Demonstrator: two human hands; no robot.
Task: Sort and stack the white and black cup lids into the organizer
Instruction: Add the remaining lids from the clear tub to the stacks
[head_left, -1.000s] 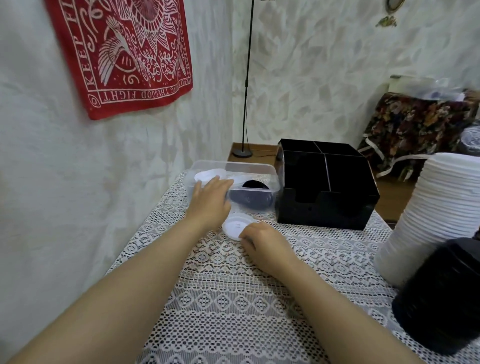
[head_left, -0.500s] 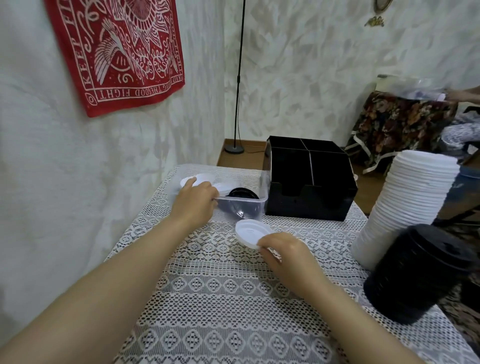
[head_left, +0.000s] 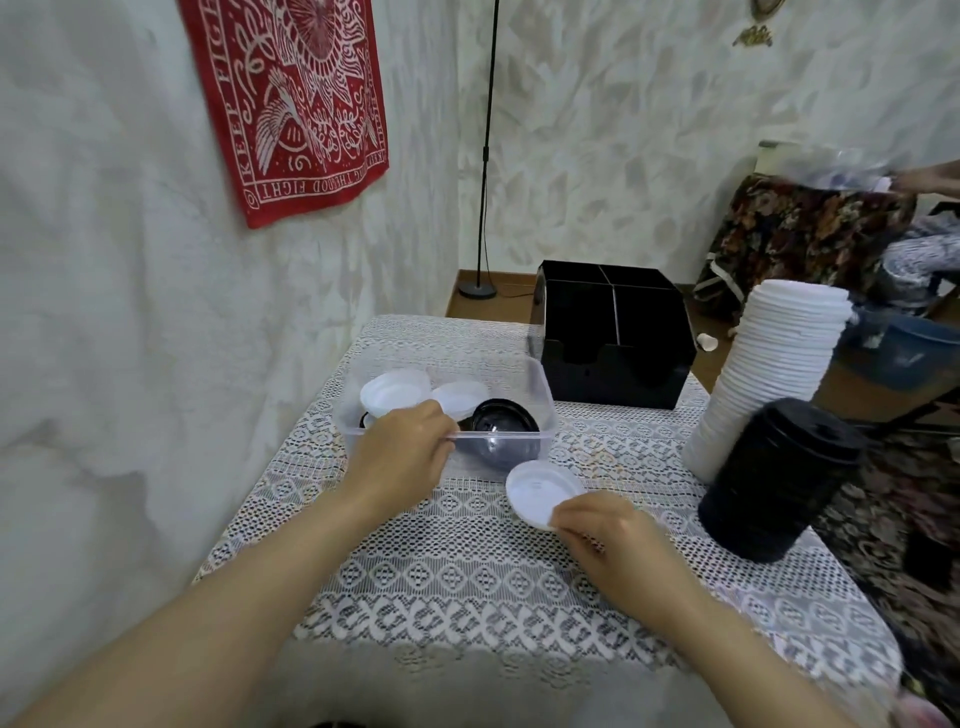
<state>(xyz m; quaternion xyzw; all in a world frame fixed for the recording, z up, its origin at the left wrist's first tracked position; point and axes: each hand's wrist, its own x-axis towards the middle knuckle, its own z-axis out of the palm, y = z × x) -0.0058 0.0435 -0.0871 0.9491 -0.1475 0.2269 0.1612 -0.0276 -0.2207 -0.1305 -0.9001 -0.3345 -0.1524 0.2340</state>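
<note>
The right hand (head_left: 613, 540) has its grip pinched on the near edge of a white lid (head_left: 540, 488), low at the desk (head_left: 467, 571) just in front of the clear bin (head_left: 545, 384). The left hand (head_left: 400, 452) clasps the bin's near rim. This looks like the picking step. Next, the lid needs carrying past the bin and setting flat in a compartment of the black organizer (head_left: 618, 374).

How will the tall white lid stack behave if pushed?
The white lid stack is tall and looks tilted, so a high push would probably topple it. Its thin lids look light and may slide apart. The black lid stack close by might get knocked.
</note>
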